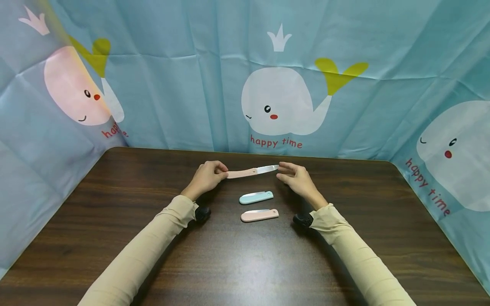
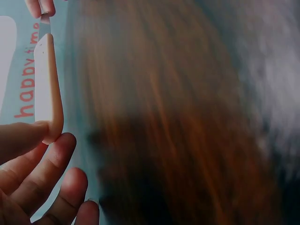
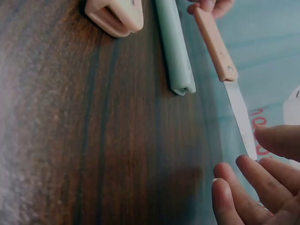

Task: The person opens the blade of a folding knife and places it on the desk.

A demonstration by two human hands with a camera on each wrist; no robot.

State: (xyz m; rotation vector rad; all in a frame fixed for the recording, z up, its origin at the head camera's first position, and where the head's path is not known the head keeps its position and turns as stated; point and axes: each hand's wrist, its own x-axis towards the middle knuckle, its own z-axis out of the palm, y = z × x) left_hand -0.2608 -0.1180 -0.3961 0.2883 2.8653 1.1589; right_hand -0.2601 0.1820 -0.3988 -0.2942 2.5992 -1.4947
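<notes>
The left hand (image 1: pixel 206 176) pinches the end of the pink plastic handle of a small folding knife (image 1: pixel 250 171) between thumb and curled fingers, and holds it in the air above the dark brown wooden worktop (image 1: pixel 115 238). The steel blade of this knife is swung out, almost in one line with the handle, and it points to the person's right. At its tip is the right hand (image 1: pixel 296 178). The fingers of this hand are bent lightly around the point of the blade and the thumb is above it; in the right wrist view the fingertips (image 3: pixel 248 171) lie just beside the edge, but I cannot tell for sure whether they really pinch the blade or only touch it.

Nearer to the person, between the two beige sleeves, two more knives of the same kind lie on the worktop. The light blue folding knife (image 1: pixel 256 197) is closed, and the second pink folding knife (image 1: pixel 259 215), just in front of it, is closed too.

As I judge it, one knife of the three is in hand with its blade fully or nearly fully out. The other two are untouched and folded, so most of the work is left.
</notes>
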